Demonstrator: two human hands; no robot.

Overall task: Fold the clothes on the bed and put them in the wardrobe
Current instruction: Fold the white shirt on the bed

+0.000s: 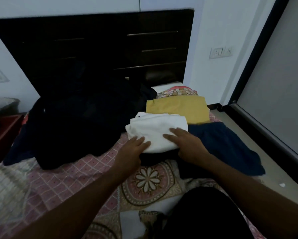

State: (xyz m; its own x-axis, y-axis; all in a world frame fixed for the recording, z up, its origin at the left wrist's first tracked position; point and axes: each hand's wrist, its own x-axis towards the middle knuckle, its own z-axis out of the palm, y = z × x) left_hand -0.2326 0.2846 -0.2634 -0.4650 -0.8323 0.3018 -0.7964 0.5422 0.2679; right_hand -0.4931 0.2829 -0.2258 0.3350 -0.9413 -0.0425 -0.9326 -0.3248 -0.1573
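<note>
Head view, and the bed [58, 178] fills the lower frame, its pink checked, flower-medallion spread running under both forearms. The dark headboard [93, 49] rises well beyond the fingertips against a pale wall [213, 23]. Out past the outer side of the right hand [187, 145] there is a grey door panel [274, 83] in a dark frame, with bare floor [244, 128] at its foot. Beyond and outside the left hand [131, 152] sits a big heap of black clothes [79, 121], loose and unfolded, its near edge just beside that hand. On the right hand's outer side a navy garment [227, 149] lies spread toward the bed's edge, just beside the knuckles. A black-clad knee [205, 213] sits below the right forearm. Beyond the right fingertips a mustard-yellow garment [177, 109] lies folded flat, with floral fabric [177, 92] peeking out behind it. Now the task piece: the folded white garment [155, 130] lies right under both sets of fingers. Its long axis runs across from hand to hand, its rounded fold faces the person, and it rests on something dark [155, 157]. The left hand lies flat, fingers straight and close together on the near left corner. The right hand is flat too, fingers slightly spread on the near right part. Far beyond the right hand, a switch plate [220, 52] sits on the wall. A tiny white scrap [282, 185] lies on the floor.
</note>
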